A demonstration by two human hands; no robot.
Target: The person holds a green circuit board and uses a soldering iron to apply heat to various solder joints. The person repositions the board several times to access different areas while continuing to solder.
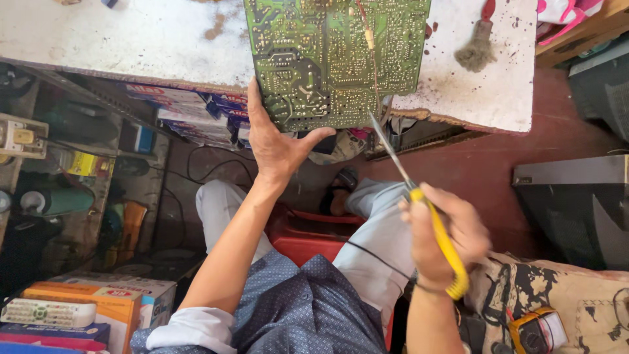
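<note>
Left hand (pixel 278 147) fingers (pixel 254 108) are spread flat up the solder side of the green circuit board (pixel 337 59), with the thumb hooked under its near edge; the grasp is a pinch-brace, not a full clench. The board lies partly on the white worktable (pixel 131 39) and overhangs the table's front edge toward the person.

Right hand (pixel 445 239) is clenched round the yellow handle of a soldering iron (pixel 429 216). Its thin metal tip angles up and sits at or just off the board's lower right corner; contact cannot be told. A dark cord runs from the handle down across the lap.

Risks, judged: the overhanging board could tip or slide off if the left brace slackens. The iron tip is near the left thumb and over the trousers, so a slip could burn. The cord could snag on the knee and jerk the tip across the tracks.

Containers: an orange and white cardboard box (pixel 105 305) sits lower left, closed, contents unseen, with a white remote control (pixel 46 313) on top. Shelves under the table hold stacked flat boxes (pixel 190 108); contents unseen. A dusty brush (pixel 477 49) lies on the table, and a yellow multimeter (pixel 538 331) sits lower right.
</note>
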